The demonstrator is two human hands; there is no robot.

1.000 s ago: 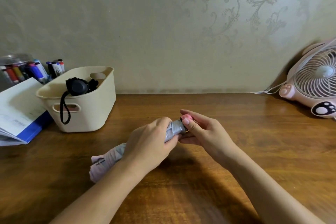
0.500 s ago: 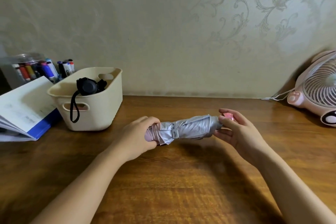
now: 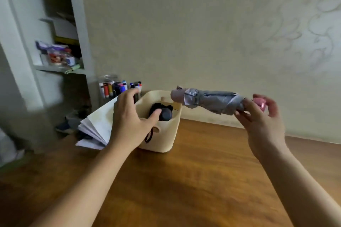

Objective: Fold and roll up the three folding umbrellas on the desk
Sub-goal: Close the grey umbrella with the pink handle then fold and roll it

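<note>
- The grey umbrella (image 3: 208, 101) is in the air above the desk (image 3: 203, 180), lying almost level. Its canopy is wrapped tight and its free end points over the cream basket (image 3: 166, 140). I think it is finished and on its way into the basket.
- The right hand (image 3: 262, 127) carries it alone by the end next to the pink handle (image 3: 259, 103). The thumb and lower fingers pinch the folded cloth there, and the upper fingers stand loosely spread behind the handle. It is a light grip, enough for so small a thing.
- The left hand (image 3: 129, 118) is wide open above the near rim of the basket, fingers spread, holding nothing. Its thumb lies at the black umbrella (image 3: 163, 113) that sits inside. I cannot tell if it really touches. Perhaps it wants to push this one aside to make room.
- The basket stands on the desk near the wall, just beside an open book (image 3: 99, 125), with a jar of markers (image 3: 110, 86) behind.
- A third umbrella I do not see from here.
</note>
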